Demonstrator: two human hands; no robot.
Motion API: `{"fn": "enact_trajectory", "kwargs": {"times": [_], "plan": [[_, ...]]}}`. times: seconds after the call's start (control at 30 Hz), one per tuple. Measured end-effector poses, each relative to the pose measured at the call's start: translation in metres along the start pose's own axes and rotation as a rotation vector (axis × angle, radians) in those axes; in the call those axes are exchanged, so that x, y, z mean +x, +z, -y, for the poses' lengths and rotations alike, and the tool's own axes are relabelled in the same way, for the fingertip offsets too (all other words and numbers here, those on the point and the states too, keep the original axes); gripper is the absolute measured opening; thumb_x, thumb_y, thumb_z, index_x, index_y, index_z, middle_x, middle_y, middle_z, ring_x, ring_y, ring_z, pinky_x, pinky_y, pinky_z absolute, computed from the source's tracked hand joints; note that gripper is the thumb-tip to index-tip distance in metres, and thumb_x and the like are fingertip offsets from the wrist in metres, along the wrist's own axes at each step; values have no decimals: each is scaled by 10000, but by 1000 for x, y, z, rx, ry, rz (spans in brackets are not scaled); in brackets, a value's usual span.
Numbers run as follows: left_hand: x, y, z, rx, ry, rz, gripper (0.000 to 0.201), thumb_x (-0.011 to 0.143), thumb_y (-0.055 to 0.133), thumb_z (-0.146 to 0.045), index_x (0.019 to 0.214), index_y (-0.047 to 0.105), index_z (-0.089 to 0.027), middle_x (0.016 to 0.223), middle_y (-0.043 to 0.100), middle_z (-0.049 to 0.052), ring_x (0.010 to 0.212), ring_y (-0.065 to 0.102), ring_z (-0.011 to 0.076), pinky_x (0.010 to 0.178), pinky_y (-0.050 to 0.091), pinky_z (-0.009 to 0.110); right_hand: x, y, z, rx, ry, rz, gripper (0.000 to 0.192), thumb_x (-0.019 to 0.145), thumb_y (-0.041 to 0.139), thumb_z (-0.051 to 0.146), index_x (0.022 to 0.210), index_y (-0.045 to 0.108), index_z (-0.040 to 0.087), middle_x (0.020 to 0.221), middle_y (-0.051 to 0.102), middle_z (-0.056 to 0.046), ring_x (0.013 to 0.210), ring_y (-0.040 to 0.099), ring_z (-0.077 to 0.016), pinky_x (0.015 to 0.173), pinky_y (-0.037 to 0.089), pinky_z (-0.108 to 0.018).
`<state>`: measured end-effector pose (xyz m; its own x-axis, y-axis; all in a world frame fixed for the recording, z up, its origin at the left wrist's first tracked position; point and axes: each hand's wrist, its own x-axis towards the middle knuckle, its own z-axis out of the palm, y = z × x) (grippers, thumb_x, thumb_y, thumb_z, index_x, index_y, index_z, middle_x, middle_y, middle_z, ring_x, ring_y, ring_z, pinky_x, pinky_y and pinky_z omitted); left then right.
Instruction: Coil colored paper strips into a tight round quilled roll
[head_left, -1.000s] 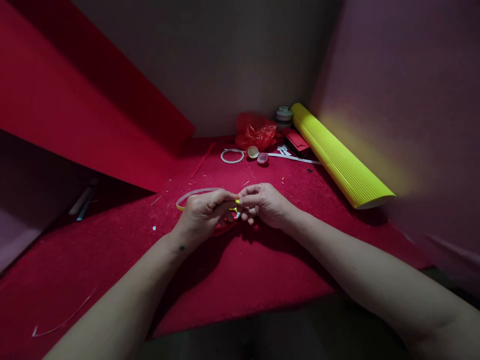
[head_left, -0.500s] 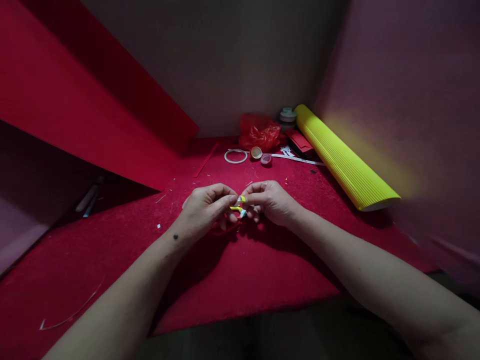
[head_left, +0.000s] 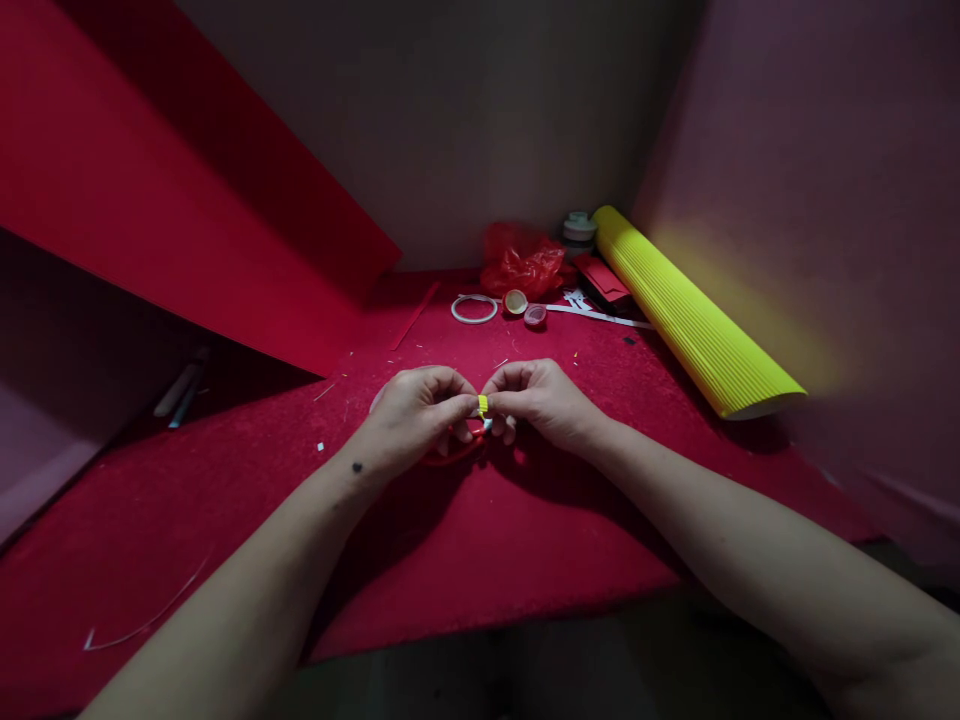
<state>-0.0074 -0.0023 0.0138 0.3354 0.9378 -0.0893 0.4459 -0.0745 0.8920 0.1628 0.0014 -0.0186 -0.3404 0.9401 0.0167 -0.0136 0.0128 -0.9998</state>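
I pinch the small yellow strip [head_left: 482,404] between thumb and forefinger of my left hand [head_left: 415,412] and right hand [head_left: 541,402], both closed on it just above the red felt mat [head_left: 465,540]. For a clean result I judge that even fingertip pressure and aligned edges matter most.

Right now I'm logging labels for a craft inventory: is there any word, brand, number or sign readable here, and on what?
None can be read: the yellow corrugated paper roll, red plastic bag and small stacked tape rolls show no legible print. The small yellow paper strip pinched between left hand and right hand is plain.
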Motion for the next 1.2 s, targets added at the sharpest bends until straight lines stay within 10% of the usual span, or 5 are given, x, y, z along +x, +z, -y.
{"fn": "enact_trajectory", "kwargs": {"times": [0.3, 1.2], "plan": [[3, -3, 5, 36, 84, 14, 102, 736, 586, -239, 689, 584, -148, 518, 574, -10, 425, 520, 97, 404, 416, 196, 1, 3, -2, 5, -22, 12, 111, 693, 668, 227, 697, 595, 143, 485, 594, 31, 400, 548, -78, 410, 464, -181], [5, -4, 21, 719, 1034, -380, 65, 858, 526, -134, 838, 586, -148, 844, 644, 59, 783, 616, 135, 678, 486, 225, 4, -1, -2, 401, 59, 42, 103, 666, 650, 163, 743, 597, 121, 596, 631, -13, 519, 633, -130, 518, 534, -250]]}}
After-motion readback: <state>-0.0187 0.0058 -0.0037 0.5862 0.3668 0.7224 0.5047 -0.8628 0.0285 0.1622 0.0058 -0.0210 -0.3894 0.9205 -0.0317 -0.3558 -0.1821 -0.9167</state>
